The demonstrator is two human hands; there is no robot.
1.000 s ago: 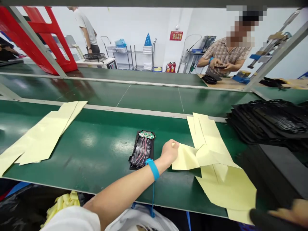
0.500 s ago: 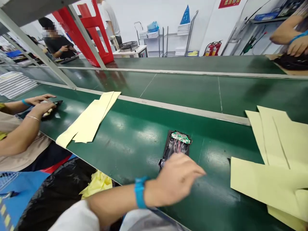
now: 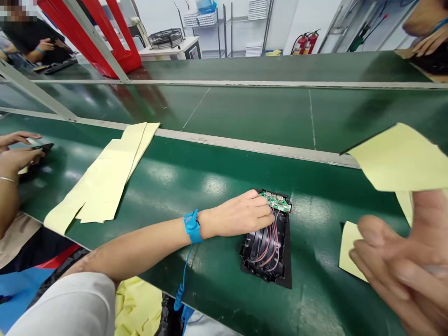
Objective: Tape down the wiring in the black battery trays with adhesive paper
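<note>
My left hand (image 3: 241, 215), with a blue wrist strap (image 3: 192, 226), reaches over a black plastic housing (image 3: 262, 252). Its closed fingers grip the left end of a green circuit board (image 3: 278, 201) at the housing's far end; the fingertips are partly hidden. Thin red and dark wires (image 3: 275, 238) run from the board into the housing, which lies on a flat black piece (image 3: 287, 261). At the right, my blurred right hand (image 3: 402, 266) holds up a yellow sheet (image 3: 402, 158) with a dark edge; fingers cover part of its grip.
More yellow sheets (image 3: 352, 249) lie under my right hand, and a stack of yellow strips (image 3: 112, 172) is at the left on the green bench (image 3: 168, 196). A co-worker's hands (image 3: 21, 151) work at far left. A metal rail (image 3: 245, 148) crosses behind. A coiled blue cord (image 3: 180, 294) hangs from my strap.
My left hand has moved back off the housing's near part to the circuit board. My right hand has come into view, with a yellow sheet raised from the pile. The view has shifted right and down.
</note>
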